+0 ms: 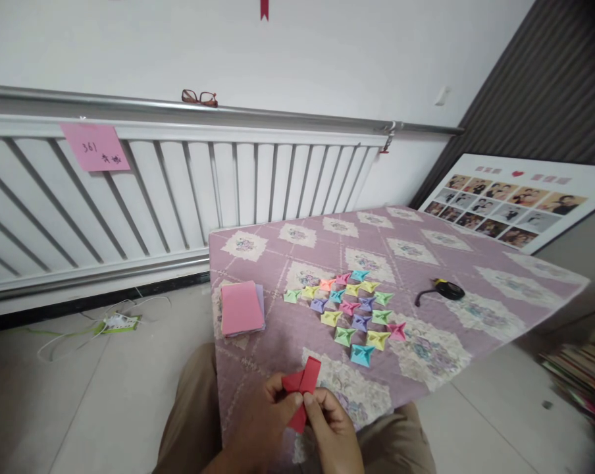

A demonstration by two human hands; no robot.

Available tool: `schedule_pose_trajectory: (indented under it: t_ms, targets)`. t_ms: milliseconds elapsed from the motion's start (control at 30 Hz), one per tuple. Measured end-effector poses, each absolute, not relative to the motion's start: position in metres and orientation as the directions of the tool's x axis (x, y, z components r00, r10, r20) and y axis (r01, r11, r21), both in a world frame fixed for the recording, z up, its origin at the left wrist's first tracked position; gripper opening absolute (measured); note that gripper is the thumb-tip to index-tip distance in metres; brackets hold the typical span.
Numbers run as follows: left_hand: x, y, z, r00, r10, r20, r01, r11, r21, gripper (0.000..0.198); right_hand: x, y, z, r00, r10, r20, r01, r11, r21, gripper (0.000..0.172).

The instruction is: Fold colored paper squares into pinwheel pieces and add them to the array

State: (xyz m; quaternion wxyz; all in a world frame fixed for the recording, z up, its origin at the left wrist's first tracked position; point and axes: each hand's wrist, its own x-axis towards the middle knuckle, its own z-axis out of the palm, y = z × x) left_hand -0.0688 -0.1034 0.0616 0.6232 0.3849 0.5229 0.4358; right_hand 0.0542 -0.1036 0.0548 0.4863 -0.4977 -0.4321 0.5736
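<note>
Both my hands pinch a piece of folded red paper (303, 384) over the near edge of the table. My left hand (265, 418) grips its left side, fingers closed. Pressed on its lower right part are the fingertips of my right hand (333, 428). Further out on the purple patterned tablecloth (420, 263) lie several small folded paper stars (351, 306) in many colours, set in rows. To the left sits a stack of pink square paper sheets (241, 307).
A black tape measure (445, 289) lies right of the stars. A white radiator (179, 191) runs along the wall with a pink note (95, 147) and glasses (199, 98) on its ledge. A photo board (509, 204) leans at right. Cables (104, 326) lie on the floor.
</note>
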Motion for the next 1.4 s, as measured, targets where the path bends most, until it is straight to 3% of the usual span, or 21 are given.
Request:
schedule_pose_trajectory:
  t_ms: [200, 333, 467, 667, 833, 933, 1033, 1167, 1267, 1400]
  targets:
    - [-0.078, -0.106, 0.066, 0.096, 0.961, -0.259, -0.135, 0.271, 0.953, 0.015, 0.060, -0.103, 0.066, -0.036, 0.988, -0.153, -0.146, -0.157, -0.977, 0.036]
    - [-0.080, -0.105, 0.067, 0.143, 0.961, -0.237, -0.185, 0.262, 0.947, 0.024, 0.057, -0.107, 0.068, -0.019, 0.987, -0.160, -0.161, -0.161, -0.974, 0.037]
    - [-0.078, -0.104, 0.066, 0.171, 0.930, -0.325, -0.192, 0.355, 0.915, 0.036, 0.053, -0.111, 0.070, -0.001, 0.987, -0.160, -0.176, -0.157, -0.972, 0.040]
    - [-0.080, -0.109, 0.082, 0.130, 0.929, -0.347, -0.127, 0.363, 0.923, 0.031, 0.058, -0.110, 0.090, 0.014, 0.984, -0.176, -0.207, -0.170, -0.964, 0.040]
    - [-0.081, -0.112, 0.100, 0.329, 0.892, -0.309, -0.240, 0.396, 0.886, 0.045, 0.053, -0.115, 0.102, -0.118, 0.970, -0.211, -0.267, -0.236, -0.934, 0.040]
    - [-0.080, -0.111, 0.102, 0.348, 0.884, -0.311, -0.256, 0.409, 0.876, 0.046, 0.053, -0.116, 0.099, -0.148, 0.971, -0.191, -0.263, -0.224, -0.938, 0.039]
    - [-0.080, -0.108, 0.098, 0.326, 0.891, -0.316, -0.232, 0.400, 0.887, 0.045, 0.063, -0.111, 0.092, -0.101, 0.987, -0.127, -0.161, -0.142, -0.977, 0.035]
    - [-0.081, -0.107, 0.096, 0.337, 0.893, -0.299, -0.211, 0.381, 0.900, 0.044, 0.083, -0.104, 0.090, 0.053, 0.991, 0.120, 0.072, 0.116, -0.991, 0.029]
    - [-0.082, -0.107, 0.097, 0.349, 0.898, -0.267, -0.220, 0.355, 0.908, 0.041, 0.090, -0.103, 0.097, -0.079, 0.955, 0.285, 0.254, 0.296, -0.921, 0.016]
    - [-0.080, -0.108, 0.098, 0.342, 0.907, -0.244, -0.229, 0.333, 0.915, 0.041, 0.089, -0.102, 0.106, -0.185, 0.916, 0.356, 0.385, 0.401, -0.832, 0.014]
